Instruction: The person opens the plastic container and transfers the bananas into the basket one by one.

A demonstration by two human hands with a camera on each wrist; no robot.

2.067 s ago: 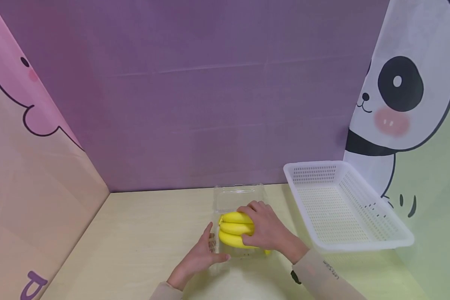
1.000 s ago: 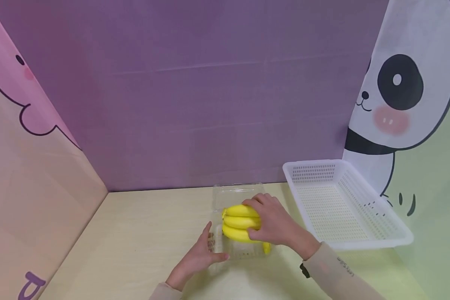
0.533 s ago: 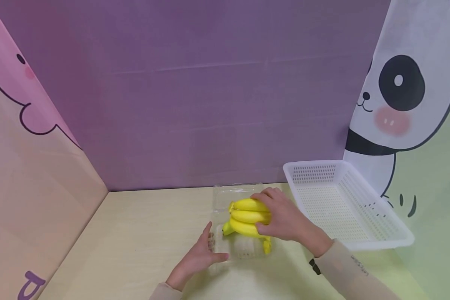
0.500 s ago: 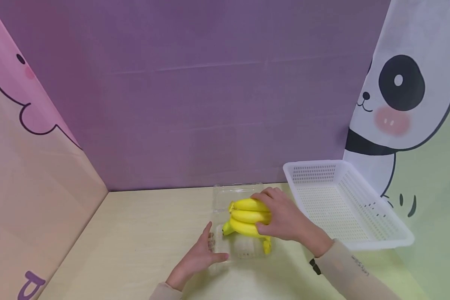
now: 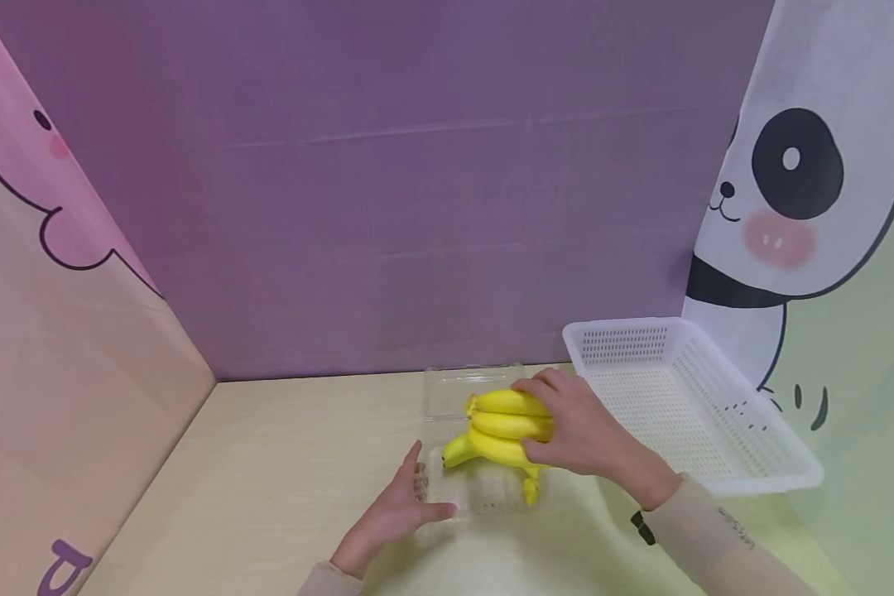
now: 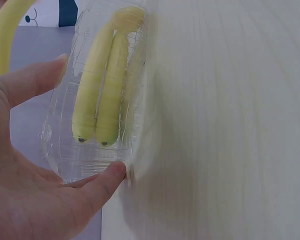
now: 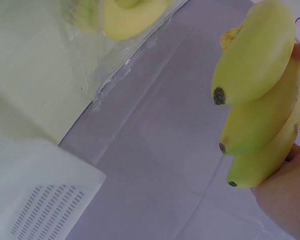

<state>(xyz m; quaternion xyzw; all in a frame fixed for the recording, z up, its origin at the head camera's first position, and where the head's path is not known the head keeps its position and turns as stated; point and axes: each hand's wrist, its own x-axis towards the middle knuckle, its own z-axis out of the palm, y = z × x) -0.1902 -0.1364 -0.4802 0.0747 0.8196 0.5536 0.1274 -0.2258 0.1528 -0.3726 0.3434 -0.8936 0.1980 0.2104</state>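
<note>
My right hand [image 5: 584, 426] grips a bunch of yellow bananas [image 5: 508, 425] from its right side, above the clear plastic clamshell box [image 5: 484, 499]. Three banana tips of this bunch [image 7: 255, 80] show in the right wrist view. A second bunch of bananas [image 6: 97, 95] lies inside the box, partly hidden by the held bunch in the head view. The straight, spread fingers and thumb of my left hand [image 5: 393, 507] rest against the box's left end. In the left wrist view its thumb and a fingertip touch the clear wall.
The box's transparent lid [image 5: 462, 393] lies folded back behind it. To the right stands a white perforated basket [image 5: 663, 414], with nothing seen inside. A purple backdrop [image 5: 387, 207] closes off the pale table [image 5: 290, 463] at the back, with printed panels on both sides.
The held bunch has risen out of the box and moved rightward in my right hand, uncovering more of the bananas beneath. My left hand has stayed at the box's end.
</note>
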